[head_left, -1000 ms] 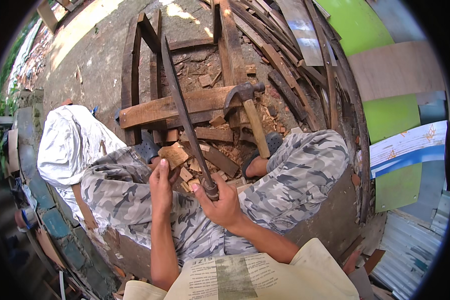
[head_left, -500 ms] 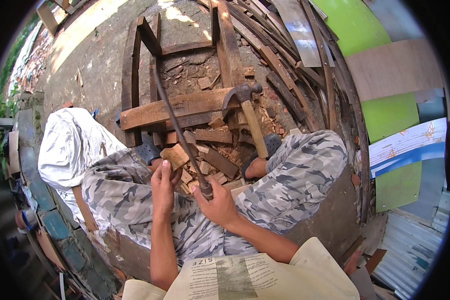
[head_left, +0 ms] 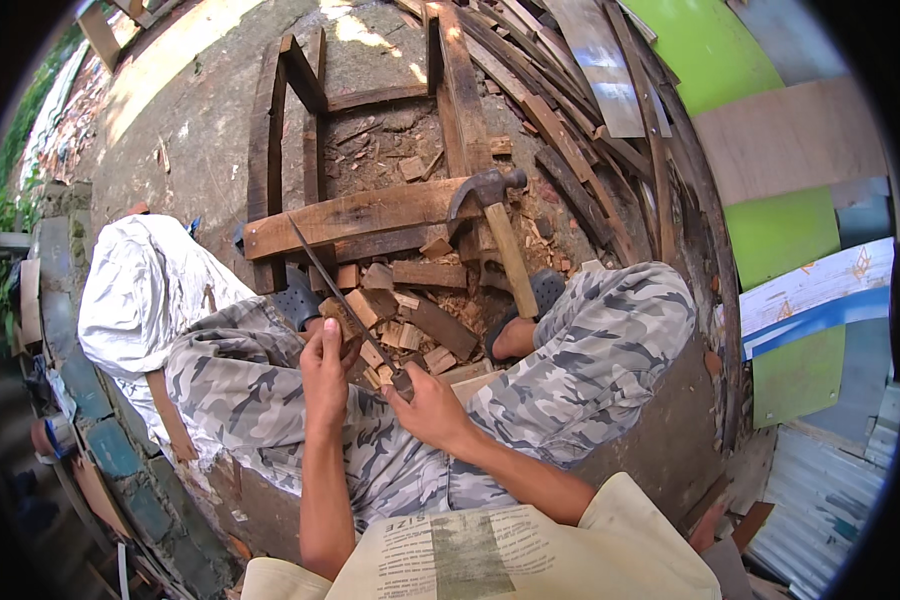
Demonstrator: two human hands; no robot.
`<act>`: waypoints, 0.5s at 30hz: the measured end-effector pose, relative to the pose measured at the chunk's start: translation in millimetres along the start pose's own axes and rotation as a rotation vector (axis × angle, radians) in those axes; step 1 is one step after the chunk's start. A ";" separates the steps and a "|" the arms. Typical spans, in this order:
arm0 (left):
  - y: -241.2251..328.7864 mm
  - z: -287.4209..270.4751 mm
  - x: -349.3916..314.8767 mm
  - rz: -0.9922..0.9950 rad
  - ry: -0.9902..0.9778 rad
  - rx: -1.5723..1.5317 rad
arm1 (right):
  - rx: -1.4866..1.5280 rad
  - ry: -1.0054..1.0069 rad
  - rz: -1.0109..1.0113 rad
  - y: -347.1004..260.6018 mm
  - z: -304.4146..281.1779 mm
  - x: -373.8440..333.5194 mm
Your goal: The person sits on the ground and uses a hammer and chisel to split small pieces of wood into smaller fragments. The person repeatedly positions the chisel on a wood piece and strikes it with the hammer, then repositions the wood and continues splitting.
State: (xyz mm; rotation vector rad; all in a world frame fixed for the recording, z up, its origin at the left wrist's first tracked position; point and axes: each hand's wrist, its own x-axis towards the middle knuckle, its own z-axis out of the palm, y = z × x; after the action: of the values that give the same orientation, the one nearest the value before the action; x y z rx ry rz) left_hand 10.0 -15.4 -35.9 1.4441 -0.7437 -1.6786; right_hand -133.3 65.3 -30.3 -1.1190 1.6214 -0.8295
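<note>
In the head view, the long dark metal blade (head_left: 320,261) has swung down: its tip, well up the frame a second ago, now ends left of centre, before the brown squared timber beam (head_left: 390,207). The blade thus lies along the rough tan wooden block (head_left: 336,316), apparently bringing tool and workpiece together; actual contact cannot be told. The left hand (head_left: 326,370), left of lower centre, has its fingers clamped on the block; the right hand (head_left: 431,410) has its fingers closed round the blade's handle end. The wooden-handled steel claw hammer (head_left: 511,260), right of centre, has not moved.
</note>
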 end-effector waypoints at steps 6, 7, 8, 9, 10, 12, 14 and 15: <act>-9.7 -3.5 1.5 0.005 -0.002 0.072 | 0.091 0.056 -0.115 -47.2 -27.2 3.6; -9.3 -3.8 2.5 0.003 0.008 0.092 | 0.132 0.099 -0.144 -56.3 -30.7 2.6; -9.6 -4.8 2.4 0.000 0.008 0.114 | 0.174 0.141 -0.174 -60.2 -32.4 2.1; -8.6 -5.5 1.9 -0.001 0.006 0.137 | 0.167 0.150 -0.140 -58.4 -29.5 0.6; -7.7 -5.3 2.4 -0.003 0.004 0.162 | 0.161 0.161 -0.104 -50.5 -21.9 -2.0; -2.3 -1.2 2.2 0.006 -0.002 0.262 | 0.070 0.092 -0.026 -25.2 -10.1 -3.6; 1.4 3.2 1.7 -0.001 0.000 0.322 | -0.098 -0.065 0.054 2.6 -3.6 0.2; 1.3 0.6 1.3 -0.016 0.006 0.333 | -0.088 -0.063 0.084 -1.1 -4.7 -0.2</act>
State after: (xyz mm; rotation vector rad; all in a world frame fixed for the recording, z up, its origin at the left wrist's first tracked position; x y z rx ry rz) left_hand 9.6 -17.3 -35.3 1.6830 -1.0488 -1.6153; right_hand -137.4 65.1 -27.7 -1.1194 1.6537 -0.6680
